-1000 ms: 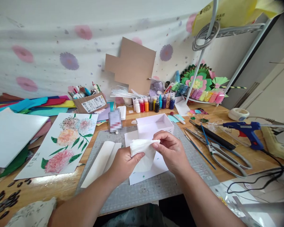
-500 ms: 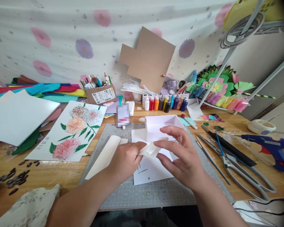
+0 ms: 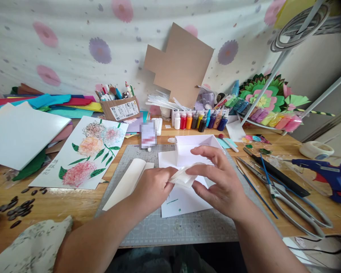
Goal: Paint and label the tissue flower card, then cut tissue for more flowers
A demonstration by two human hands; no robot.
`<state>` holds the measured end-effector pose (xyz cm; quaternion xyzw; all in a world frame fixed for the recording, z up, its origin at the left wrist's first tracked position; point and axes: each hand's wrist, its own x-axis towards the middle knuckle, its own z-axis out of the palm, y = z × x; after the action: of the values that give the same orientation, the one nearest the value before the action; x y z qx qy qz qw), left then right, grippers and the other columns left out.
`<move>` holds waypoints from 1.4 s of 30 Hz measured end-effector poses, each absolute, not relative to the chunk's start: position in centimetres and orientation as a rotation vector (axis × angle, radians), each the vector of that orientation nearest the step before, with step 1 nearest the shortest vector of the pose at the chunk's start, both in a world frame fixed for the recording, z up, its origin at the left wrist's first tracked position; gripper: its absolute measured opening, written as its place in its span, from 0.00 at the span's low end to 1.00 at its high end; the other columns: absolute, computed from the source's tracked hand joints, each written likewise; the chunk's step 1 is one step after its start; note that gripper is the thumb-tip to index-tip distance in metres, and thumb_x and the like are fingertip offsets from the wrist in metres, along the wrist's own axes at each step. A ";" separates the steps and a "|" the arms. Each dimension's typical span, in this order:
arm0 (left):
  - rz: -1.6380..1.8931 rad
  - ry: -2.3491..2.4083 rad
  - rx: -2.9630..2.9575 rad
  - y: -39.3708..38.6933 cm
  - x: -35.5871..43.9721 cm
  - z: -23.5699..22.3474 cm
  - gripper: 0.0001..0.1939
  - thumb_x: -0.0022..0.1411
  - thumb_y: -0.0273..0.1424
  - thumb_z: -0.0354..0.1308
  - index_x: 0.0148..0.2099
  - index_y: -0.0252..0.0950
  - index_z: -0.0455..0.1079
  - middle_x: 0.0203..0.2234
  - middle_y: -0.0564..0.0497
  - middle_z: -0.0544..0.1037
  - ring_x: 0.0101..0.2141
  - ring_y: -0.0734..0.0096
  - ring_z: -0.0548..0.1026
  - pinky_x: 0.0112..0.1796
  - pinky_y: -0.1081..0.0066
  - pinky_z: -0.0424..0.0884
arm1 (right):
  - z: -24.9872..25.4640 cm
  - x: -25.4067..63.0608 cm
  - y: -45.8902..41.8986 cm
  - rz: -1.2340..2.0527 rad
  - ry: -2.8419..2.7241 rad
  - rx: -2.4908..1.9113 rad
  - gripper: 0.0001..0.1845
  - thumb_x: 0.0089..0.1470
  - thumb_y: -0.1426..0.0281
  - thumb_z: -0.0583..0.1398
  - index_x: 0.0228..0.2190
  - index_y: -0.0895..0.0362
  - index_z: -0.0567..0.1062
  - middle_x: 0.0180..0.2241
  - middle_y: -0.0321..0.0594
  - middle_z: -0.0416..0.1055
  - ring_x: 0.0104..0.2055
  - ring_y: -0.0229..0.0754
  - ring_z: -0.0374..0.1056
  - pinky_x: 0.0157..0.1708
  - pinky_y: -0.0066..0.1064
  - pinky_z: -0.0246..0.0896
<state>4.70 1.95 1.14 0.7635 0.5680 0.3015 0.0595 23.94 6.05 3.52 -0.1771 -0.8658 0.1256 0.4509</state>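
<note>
My left hand is closed, pinching one end of a thin white crumpled sheet that looks like tissue or soft plastic. On the sheet's other side is my right hand, its fingers curved and apart, with the index finger and thumb at the sheet's edge. Beneath them lies white paper with a few green marks. Just behind my hands stands an open white box, partly hidden by my right hand. Rolled cream paper rests to the left on the grey cutting mat.
Large scissors and a blue glue gun lie at right. Paint bottles line the back. At left are a flower painting and dark seed-like pieces. A brown cardboard piece leans against the curtain.
The thin white sheet has shifted and spread slightly between my hands, and its folds look different. My view has tilted a little; the things on the table stay in place.
</note>
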 end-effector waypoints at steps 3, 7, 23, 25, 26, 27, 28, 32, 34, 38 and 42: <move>0.898 1.712 2.301 1.9 4.7 1.1 0.11 0.53 0.19 0.55 0.35 0.37 0.75 0.20 0.55 0.75 0.22 0.73 0.70 0.25 0.75 0.59 | 3.6 24.0 6.3 0.384 -2.188 -0.469 0.10 0.50 0.76 0.61 0.37 0.55 0.73 0.51 0.44 0.60 0.54 0.47 0.57 0.53 0.43 0.55; 0.874 1.693 2.235 1.7 4.6 1.2 0.09 0.56 0.22 0.54 0.35 0.38 0.75 0.20 0.55 0.74 0.22 0.74 0.70 0.26 0.76 0.58 | 3.9 24.0 6.5 0.503 -2.179 -0.502 0.04 0.51 0.74 0.63 0.32 0.56 0.74 0.50 0.44 0.62 0.53 0.46 0.60 0.52 0.40 0.55; 0.845 1.279 1.504 2.0 4.8 2.3 0.21 0.55 0.48 0.56 0.32 0.32 0.68 0.23 0.53 0.68 0.24 0.74 0.64 0.23 0.76 0.58 | 2.9 22.8 6.8 0.885 -1.792 -0.887 0.12 0.54 0.65 0.57 0.23 0.58 0.69 0.19 0.33 0.64 0.21 0.31 0.57 0.20 0.22 0.51; 0.879 1.221 1.494 1.8 4.9 2.3 0.22 0.57 0.50 0.53 0.33 0.33 0.67 0.22 0.54 0.67 0.23 0.75 0.63 0.22 0.76 0.57 | 3.1 22.7 6.9 0.858 -1.809 -0.885 0.13 0.55 0.65 0.57 0.23 0.58 0.69 0.19 0.33 0.65 0.21 0.31 0.58 0.19 0.22 0.51; 0.890 1.209 1.486 1.8 4.9 2.2 0.23 0.58 0.50 0.52 0.33 0.33 0.67 0.22 0.54 0.66 0.23 0.75 0.63 0.22 0.77 0.57 | 3.2 22.7 6.9 0.842 -1.823 -0.883 0.13 0.55 0.65 0.57 0.23 0.58 0.70 0.19 0.33 0.65 0.21 0.32 0.58 0.19 0.22 0.51; 0.895 1.213 1.479 1.7 5.0 2.2 0.23 0.60 0.50 0.50 0.32 0.33 0.66 0.22 0.54 0.66 0.23 0.75 0.63 0.22 0.76 0.58 | 3.2 22.6 6.9 0.826 -1.835 -0.881 0.13 0.55 0.64 0.57 0.23 0.58 0.70 0.19 0.33 0.65 0.21 0.32 0.58 0.19 0.22 0.51; 0.894 1.226 1.474 1.7 5.0 2.2 0.23 0.60 0.50 0.49 0.32 0.33 0.66 0.22 0.54 0.67 0.23 0.75 0.64 0.22 0.76 0.58 | 3.2 22.6 6.8 0.810 -1.843 -0.881 0.12 0.55 0.64 0.57 0.23 0.58 0.70 0.19 0.33 0.66 0.21 0.32 0.58 0.19 0.23 0.51; 0.879 1.292 1.480 1.6 5.2 2.0 0.23 0.61 0.49 0.48 0.30 0.34 0.65 0.22 0.52 0.69 0.25 0.72 0.67 0.23 0.75 0.61 | 3.0 22.4 6.6 0.745 -1.822 -0.881 0.10 0.54 0.66 0.58 0.24 0.57 0.69 0.19 0.33 0.66 0.20 0.32 0.59 0.19 0.22 0.51; 0.888 1.294 1.476 1.6 5.3 2.0 0.23 0.62 0.49 0.48 0.29 0.34 0.64 0.22 0.53 0.69 0.24 0.73 0.67 0.23 0.75 0.60 | 2.8 22.4 6.5 0.725 -1.804 -0.875 0.09 0.54 0.66 0.58 0.25 0.57 0.68 0.19 0.33 0.67 0.20 0.32 0.60 0.19 0.22 0.52; 0.899 1.269 1.475 1.6 5.4 1.9 0.23 0.62 0.49 0.47 0.28 0.34 0.63 0.21 0.53 0.68 0.24 0.74 0.66 0.23 0.75 0.60 | 2.7 22.2 6.6 0.696 -1.788 -0.830 0.06 0.54 0.68 0.58 0.36 0.56 0.71 0.25 0.34 0.71 0.24 0.34 0.67 0.23 0.23 0.59; 0.915 1.288 1.467 1.7 5.3 1.7 0.23 0.62 0.50 0.47 0.30 0.34 0.64 0.22 0.52 0.69 0.25 0.72 0.67 0.24 0.74 0.61 | 2.8 22.0 6.6 0.617 -1.821 -0.792 0.09 0.56 0.70 0.57 0.39 0.55 0.73 0.31 0.38 0.76 0.30 0.37 0.71 0.28 0.25 0.64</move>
<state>5.27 1.65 1.73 0.5995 0.5263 0.3738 0.4731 22.03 6.62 2.81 -0.3284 -0.7551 0.2558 0.5065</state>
